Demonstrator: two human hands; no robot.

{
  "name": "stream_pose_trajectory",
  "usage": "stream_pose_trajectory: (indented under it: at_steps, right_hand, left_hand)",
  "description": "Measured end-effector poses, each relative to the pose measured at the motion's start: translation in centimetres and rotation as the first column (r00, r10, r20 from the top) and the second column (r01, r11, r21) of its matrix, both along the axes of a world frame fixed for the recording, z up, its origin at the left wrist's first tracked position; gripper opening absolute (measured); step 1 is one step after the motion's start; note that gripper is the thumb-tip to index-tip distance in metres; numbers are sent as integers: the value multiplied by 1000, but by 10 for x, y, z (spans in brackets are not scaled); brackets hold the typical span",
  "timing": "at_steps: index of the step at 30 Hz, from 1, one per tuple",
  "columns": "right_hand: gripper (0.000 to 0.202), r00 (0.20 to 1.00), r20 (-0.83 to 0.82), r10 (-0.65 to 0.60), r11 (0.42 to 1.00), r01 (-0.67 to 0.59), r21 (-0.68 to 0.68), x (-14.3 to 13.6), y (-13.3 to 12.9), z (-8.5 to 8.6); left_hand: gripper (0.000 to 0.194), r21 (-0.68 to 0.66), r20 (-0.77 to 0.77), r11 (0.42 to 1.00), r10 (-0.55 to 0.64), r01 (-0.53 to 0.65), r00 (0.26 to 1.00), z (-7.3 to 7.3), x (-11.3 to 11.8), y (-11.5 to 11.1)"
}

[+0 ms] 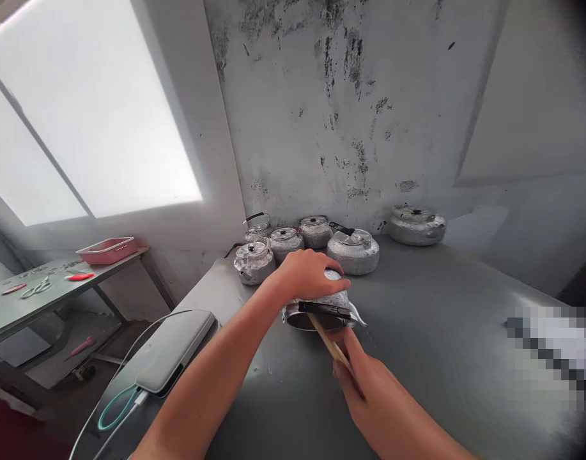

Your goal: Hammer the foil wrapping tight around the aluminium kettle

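The left hand point(308, 273) is pressing down on a foil-wrapped kettle point(321, 305) lying on its side near the middle of the grey bench point(441, 332), its open mouth turned toward the person. That hand's grip is closed over the top of the kettle, fingers curled round the far side. The right hand point(364, 383) is gripping a wooden stick point(330, 342), fingers clamped together on it, with the stick's far end reaching the dark rim of the kettle just under its black handle point(325, 309).

To do this well, I judge the left hand should be keeping the kettle from rolling while the stick is working at the rim, since the round body is resting on a smooth top and the foil looks easy to tear.

Further back, six more kettles point(353, 251) are standing upright along the wall, near enough that a slide away could knock them. A grey flat device point(175, 350) with a cable is lying at the left edge of the bench, clear of both arms. Far left, a second table point(15, 306) is carrying a pink tray point(108, 249) and scissors point(36, 289). A blurred patch is sitting at the right.
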State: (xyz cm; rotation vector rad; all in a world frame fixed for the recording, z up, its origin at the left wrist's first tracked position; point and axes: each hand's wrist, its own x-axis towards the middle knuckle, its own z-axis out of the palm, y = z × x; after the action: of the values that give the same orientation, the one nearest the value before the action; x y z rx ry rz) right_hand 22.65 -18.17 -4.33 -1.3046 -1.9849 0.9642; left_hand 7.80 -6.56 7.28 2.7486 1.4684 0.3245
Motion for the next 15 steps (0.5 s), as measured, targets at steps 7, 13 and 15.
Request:
stream_pose_trajectory:
  at_steps: [7, 13, 15]
  right_hand:
    - [46, 998, -67, 0, 999, 3, 45, -2, -3, -1]
    - [45, 992, -129, 15, 997, -6, 74, -1, -3, 1]
    - [47, 993, -114, 13, 998, -7, 55, -2, -2, 1]
  left_hand:
    - [43, 13, -3, 1000, 10, -10, 1000, -1, 0, 0]
    - [44, 24, -13, 999, 23, -23, 1000, -1, 2, 0]
    - [44, 24, -14, 999, 21, -21, 1000, -1, 2, 0]
